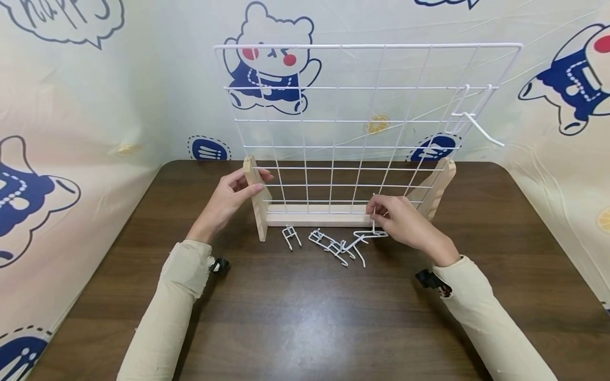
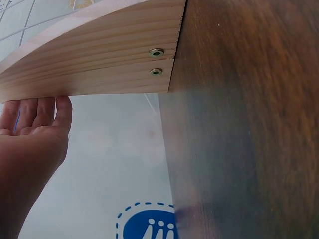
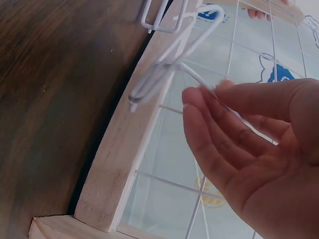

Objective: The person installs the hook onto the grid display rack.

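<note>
A white wire grid rack [image 1: 333, 120] stands upright on a wooden base with a wooden side panel at each end. My left hand [image 1: 229, 197] grips the left side panel [image 1: 259, 203], thumb on one side and fingers round its edge; in the left wrist view the fingertips meet the panel's edge [image 2: 109, 64]. With thumb and fingertips my right hand [image 1: 400, 219] pinches the stem of a white wire hook [image 3: 197, 74], in front of the base bar [image 3: 107, 184]. The hook's looped end points away from the palm, just over the table in the head view.
Several white wire hooks [image 1: 329, 246] lie tangled in front of the base, and a small two-pronged hook [image 1: 290, 236] lies left of them. One hook [image 1: 481, 129] hangs on the grid's upper right, its arm sticking out forward. A printed cloth [image 1: 181, 79] covers the wall behind.
</note>
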{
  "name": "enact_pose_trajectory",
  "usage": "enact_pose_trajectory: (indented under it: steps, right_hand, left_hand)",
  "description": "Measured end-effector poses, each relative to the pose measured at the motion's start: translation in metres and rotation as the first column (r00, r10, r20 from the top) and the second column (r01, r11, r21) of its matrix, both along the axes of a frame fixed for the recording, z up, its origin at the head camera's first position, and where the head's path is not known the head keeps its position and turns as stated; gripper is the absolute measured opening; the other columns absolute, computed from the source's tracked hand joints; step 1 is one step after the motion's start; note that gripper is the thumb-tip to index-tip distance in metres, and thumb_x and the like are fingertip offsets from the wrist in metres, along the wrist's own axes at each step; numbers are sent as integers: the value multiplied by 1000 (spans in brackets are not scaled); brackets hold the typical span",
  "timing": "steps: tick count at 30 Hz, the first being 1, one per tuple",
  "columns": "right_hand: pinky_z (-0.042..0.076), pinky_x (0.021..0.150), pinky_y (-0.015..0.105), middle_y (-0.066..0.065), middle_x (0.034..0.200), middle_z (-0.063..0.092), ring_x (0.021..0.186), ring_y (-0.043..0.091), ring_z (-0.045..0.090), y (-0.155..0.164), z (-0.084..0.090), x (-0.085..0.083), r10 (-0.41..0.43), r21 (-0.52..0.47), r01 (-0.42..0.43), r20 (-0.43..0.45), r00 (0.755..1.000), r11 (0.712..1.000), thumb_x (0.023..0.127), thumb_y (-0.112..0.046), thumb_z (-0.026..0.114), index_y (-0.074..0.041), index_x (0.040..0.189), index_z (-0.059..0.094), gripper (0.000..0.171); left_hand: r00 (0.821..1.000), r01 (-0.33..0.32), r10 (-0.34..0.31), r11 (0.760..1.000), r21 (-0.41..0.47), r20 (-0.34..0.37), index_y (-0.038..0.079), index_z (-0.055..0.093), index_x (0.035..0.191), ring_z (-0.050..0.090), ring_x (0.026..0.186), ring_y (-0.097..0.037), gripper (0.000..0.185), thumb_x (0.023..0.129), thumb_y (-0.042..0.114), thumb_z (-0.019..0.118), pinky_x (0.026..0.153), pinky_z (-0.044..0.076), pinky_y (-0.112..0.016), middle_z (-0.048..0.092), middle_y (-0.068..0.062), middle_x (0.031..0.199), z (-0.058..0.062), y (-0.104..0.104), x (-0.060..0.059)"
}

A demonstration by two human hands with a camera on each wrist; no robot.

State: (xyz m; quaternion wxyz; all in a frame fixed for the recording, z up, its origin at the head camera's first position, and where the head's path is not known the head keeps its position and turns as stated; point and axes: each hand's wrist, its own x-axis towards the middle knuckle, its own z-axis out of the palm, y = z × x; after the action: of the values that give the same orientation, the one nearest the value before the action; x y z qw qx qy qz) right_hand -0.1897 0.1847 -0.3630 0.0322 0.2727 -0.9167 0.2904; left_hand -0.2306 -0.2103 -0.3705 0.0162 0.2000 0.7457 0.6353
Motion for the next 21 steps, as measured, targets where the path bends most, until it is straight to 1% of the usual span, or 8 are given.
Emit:
enact_pose_trajectory:
  steps: [3,6,9,10,13,17,21]
  right_hand:
    - [47,65,33,2,77,66,70,14,58,0,0,1,-12,-18,11,-27,1000,1000,88,7,64,-8,87,58,16]
    - [45,63,32,1,78,66,68,14,56,1,-1,1,-15,-23,14,-47,999,1000,87,8,65,-9,85,52,21]
    - [44,62,32,1,79,66,67,14,55,1,0,1,-17,-22,16,-51,999,1000,87,5,67,-10,86,50,23]
    - [44,62,32,1,79,66,67,14,55,0,0,2,-19,-21,18,-45,999,1000,88,4,68,-10,87,50,23]
    - [48,63,31,2,81,68,71,13,62,-1,2,3,-21,-35,21,0,1000,999,86,1,72,-9,88,50,24]
    - [53,66,33,5,84,72,80,16,70,-2,4,4,-22,-63,26,61,998,998,83,2,76,-8,91,50,29]
    - [53,71,36,5,85,73,83,18,72,-3,6,5,-23,-79,28,72,997,996,82,2,77,-6,97,51,31]
  left_hand:
    - [1000,0,0,1000,0,0,6,61,131,52,121,-41,35,98,19,65,98,47,-29,64,-13,127,0,0,0]
    - [1000,-1,1,1000,-7,5,5,60,131,52,122,-40,35,98,17,64,98,47,-29,65,-8,126,2,1,1]
    - [1000,-1,1,1000,-9,4,6,60,131,53,122,-39,35,98,17,64,98,47,-29,63,-16,128,1,0,0]
    - [1000,-2,2,1000,-9,5,5,60,132,53,121,-39,35,99,16,64,97,47,-29,62,-18,129,1,0,0]
    - [1000,0,0,1000,-6,1,4,59,133,54,120,-36,36,98,15,64,97,47,-29,58,-25,132,2,0,0]
    - [1000,0,0,1000,-14,5,3,57,134,55,120,-31,38,99,14,63,97,47,-29,61,-19,131,3,1,1]
    - [1000,-5,5,1000,-20,11,5,59,133,56,119,-28,37,98,17,64,98,47,-30,64,-10,127,3,0,1]
